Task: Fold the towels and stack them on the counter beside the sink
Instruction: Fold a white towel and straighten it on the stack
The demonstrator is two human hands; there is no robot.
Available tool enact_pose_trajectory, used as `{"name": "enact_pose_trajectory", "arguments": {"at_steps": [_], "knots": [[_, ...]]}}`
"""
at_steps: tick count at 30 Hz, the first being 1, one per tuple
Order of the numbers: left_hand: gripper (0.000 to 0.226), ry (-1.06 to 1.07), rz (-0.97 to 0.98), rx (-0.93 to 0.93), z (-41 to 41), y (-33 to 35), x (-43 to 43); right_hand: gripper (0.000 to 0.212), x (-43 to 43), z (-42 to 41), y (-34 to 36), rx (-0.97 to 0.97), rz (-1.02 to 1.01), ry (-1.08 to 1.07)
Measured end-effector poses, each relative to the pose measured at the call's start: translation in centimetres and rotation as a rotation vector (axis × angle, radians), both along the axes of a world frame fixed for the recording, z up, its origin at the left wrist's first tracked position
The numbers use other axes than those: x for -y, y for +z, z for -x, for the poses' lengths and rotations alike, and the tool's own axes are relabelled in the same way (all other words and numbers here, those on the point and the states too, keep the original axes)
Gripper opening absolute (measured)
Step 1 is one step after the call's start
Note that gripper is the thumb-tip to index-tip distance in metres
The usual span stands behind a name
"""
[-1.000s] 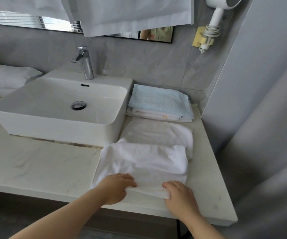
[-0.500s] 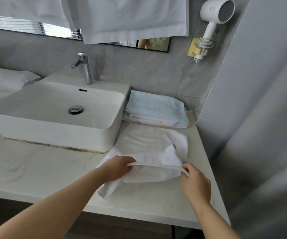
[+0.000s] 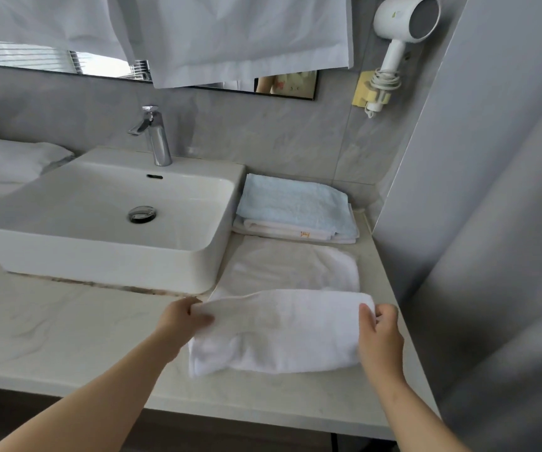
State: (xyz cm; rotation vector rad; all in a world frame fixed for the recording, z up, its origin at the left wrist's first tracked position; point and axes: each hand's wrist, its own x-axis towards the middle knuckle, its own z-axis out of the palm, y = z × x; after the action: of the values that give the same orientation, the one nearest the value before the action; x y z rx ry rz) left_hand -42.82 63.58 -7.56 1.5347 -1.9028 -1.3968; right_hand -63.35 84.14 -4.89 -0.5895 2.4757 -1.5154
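A white towel [image 3: 279,331] lies on the marble counter [image 3: 51,334] right of the sink [image 3: 106,223], its near part folded back over itself into a thick band. My left hand [image 3: 183,319] pinches the band's far left corner and my right hand [image 3: 379,327] pinches its far right corner. The towel's unfolded far part [image 3: 292,269] stretches flat toward the wall. Behind it sits a stack: a folded light blue towel [image 3: 295,200] on top of a folded white towel [image 3: 282,230].
A chrome faucet [image 3: 154,135] rises behind the sink. More white towels [image 3: 9,161] are piled at the far left. A hair dryer [image 3: 403,31] hangs on the wall at upper right. A grey wall [image 3: 491,190] borders the counter's right edge.
Both hands took the towel's near edge, lifted it and carried it away from me over the towel. It now lies as a folded band, with my hands at its far corners.
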Motion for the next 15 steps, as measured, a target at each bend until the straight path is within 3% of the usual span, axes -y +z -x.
{"name": "enact_pose_trajectory", "arguments": {"at_steps": [2, 4, 9, 13, 15], "knots": [[0.014, 0.228, -0.063, -0.213, 0.3, -0.9, -0.8, 0.021, 0.0, 0.1, -0.7, 0.064, -0.079, 0.007], [0.017, 0.259, -0.078, -0.197, 0.6, -1.5, -1.5, 0.021, 0.1, 0.2, -1.5, 0.153, -0.173, 0.034], [0.04, -0.121, -0.013, 0.15, -0.1, -3.4, -2.5, 0.039, -0.7, -0.3, -2.8, 0.288, -0.376, 0.194], [0.014, -0.315, 0.306, 0.371, -0.4, -3.8, -2.7, 0.034, -1.3, -0.1, -3.1, 0.131, -0.521, 0.301], [0.01, -0.363, 0.368, 0.42, -0.2, -3.6, -2.6, 0.031, -1.6, 0.1, -3.2, 0.027, -0.615, 0.344]]}}
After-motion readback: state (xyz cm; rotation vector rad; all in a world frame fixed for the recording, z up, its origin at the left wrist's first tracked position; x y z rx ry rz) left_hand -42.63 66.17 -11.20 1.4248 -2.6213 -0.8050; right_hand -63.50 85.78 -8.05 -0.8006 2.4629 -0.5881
